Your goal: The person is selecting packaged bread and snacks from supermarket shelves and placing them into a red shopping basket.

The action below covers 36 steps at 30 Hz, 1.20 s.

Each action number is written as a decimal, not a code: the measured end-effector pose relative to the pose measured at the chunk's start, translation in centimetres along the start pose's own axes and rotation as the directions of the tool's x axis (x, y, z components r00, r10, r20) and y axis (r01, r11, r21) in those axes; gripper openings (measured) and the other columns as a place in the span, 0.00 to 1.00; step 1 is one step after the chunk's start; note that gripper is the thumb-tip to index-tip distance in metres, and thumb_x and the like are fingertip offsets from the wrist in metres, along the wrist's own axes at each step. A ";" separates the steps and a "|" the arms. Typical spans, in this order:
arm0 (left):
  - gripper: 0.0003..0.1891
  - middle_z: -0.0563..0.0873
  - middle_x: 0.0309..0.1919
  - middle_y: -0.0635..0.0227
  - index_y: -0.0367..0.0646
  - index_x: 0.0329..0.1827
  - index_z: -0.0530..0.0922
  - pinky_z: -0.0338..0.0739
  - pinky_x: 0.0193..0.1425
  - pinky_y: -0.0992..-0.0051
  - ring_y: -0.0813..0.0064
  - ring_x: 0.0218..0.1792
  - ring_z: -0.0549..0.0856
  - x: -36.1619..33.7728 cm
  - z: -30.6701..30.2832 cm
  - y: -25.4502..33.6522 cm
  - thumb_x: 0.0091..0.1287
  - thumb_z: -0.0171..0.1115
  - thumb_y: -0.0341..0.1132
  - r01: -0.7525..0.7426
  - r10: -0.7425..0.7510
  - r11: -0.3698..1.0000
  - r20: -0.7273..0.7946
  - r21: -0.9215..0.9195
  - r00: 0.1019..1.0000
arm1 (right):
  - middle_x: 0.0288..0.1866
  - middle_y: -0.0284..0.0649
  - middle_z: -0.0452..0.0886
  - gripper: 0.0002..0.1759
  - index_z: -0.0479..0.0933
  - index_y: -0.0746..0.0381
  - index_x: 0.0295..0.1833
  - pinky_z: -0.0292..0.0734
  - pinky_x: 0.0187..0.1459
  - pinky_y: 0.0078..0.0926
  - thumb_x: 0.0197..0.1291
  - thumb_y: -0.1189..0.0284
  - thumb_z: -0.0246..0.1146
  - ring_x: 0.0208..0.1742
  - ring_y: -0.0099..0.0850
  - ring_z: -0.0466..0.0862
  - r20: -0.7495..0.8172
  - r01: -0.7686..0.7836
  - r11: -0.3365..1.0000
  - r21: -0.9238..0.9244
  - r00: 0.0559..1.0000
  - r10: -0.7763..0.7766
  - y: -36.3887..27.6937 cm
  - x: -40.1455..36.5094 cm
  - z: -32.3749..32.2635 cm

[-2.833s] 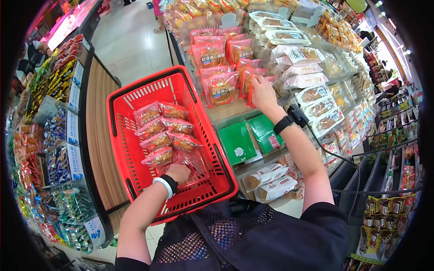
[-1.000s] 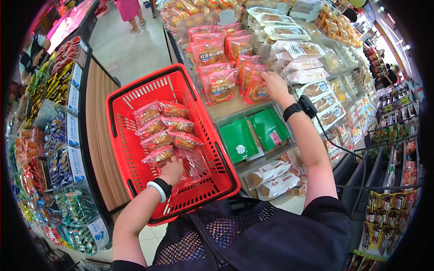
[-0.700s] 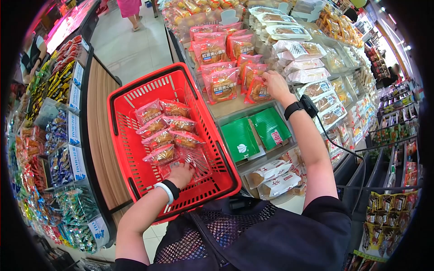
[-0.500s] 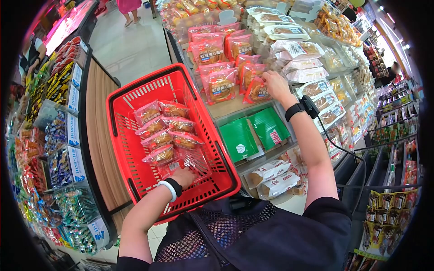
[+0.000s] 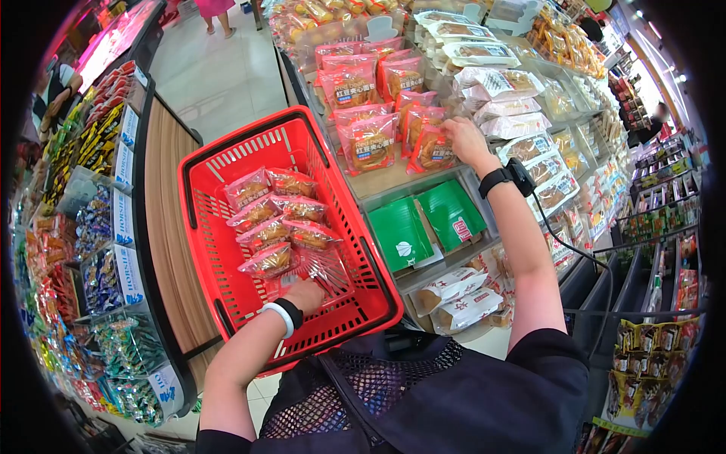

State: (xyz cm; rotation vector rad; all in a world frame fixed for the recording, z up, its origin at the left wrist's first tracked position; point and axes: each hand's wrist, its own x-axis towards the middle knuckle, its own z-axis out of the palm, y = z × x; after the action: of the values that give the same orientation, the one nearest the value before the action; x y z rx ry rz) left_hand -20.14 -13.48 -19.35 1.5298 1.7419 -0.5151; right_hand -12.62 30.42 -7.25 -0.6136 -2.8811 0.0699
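My right hand (image 5: 465, 140) is closed on the upper right edge of a red bean bread pack (image 5: 432, 151), which stands at the front of a shelf row. Similar bread packs (image 5: 368, 142) stand beside and behind it. Low in the red shopping basket (image 5: 203, 219), my left hand (image 5: 305, 293) has its fingers bent against a clear, pinkish bread pack (image 5: 330, 274); its fingertips are partly hidden. Several bread packs (image 5: 271, 259) lie in two rows in the basket, just beyond that hand.
Green boxes (image 5: 401, 233) sit in a clear bin between basket and shelf packs. White-wrapped breads (image 5: 469, 309) lie nearer me. A candy shelf with a wood-look side (image 5: 178, 250) borders the basket's left. A cable (image 5: 563, 246) trails from my right wrist. A person (image 5: 215, 11) stands up the aisle.
The bread pack at my right hand has tipped slightly more upright, its front facing me more. My left hand has barely moved. The person up the aisle has shifted a little.
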 end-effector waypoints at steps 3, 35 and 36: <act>0.13 0.83 0.49 0.63 0.47 0.45 0.83 0.72 0.57 0.58 0.62 0.57 0.77 -0.8 -1.4 -1.0 0.58 0.63 0.38 -0.033 0.033 0.999 0.033 -0.005 0.999 | 0.41 0.41 0.78 0.07 0.77 0.59 0.38 0.74 0.48 0.40 0.54 0.78 0.57 0.49 0.42 0.77 0.008 -0.001 1.000 -0.011 1.000 0.001 -0.2 0.2 0.0; 0.08 0.84 0.38 0.52 0.40 0.41 0.79 0.78 0.46 0.58 0.51 0.44 0.84 -2.8 -2.6 -4.6 0.60 0.54 0.29 0.150 -0.269 0.903 -0.259 -0.402 0.928 | 0.45 0.45 0.74 0.16 0.73 0.61 0.51 0.74 0.48 0.40 0.54 0.79 0.60 0.48 0.47 0.76 -0.179 0.334 0.905 0.263 0.939 -0.294 -14.8 -1.2 -0.8; 0.08 0.84 0.34 0.53 0.41 0.40 0.78 0.78 0.44 0.59 0.51 0.42 0.83 -3.7 -3.5 -4.5 0.58 0.55 0.28 0.088 -0.250 0.878 -0.293 -0.471 0.923 | 0.44 0.46 0.75 0.16 0.73 0.62 0.50 0.74 0.48 0.40 0.54 0.78 0.60 0.48 0.47 0.76 -0.186 0.349 0.873 0.339 0.935 -0.302 -16.5 -2.4 -2.1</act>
State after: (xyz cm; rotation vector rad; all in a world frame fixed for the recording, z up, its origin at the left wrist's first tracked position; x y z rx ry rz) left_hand -25.43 -14.35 -15.14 1.1818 2.0998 0.0952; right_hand -16.70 14.37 -4.23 -0.0546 -2.6968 0.4896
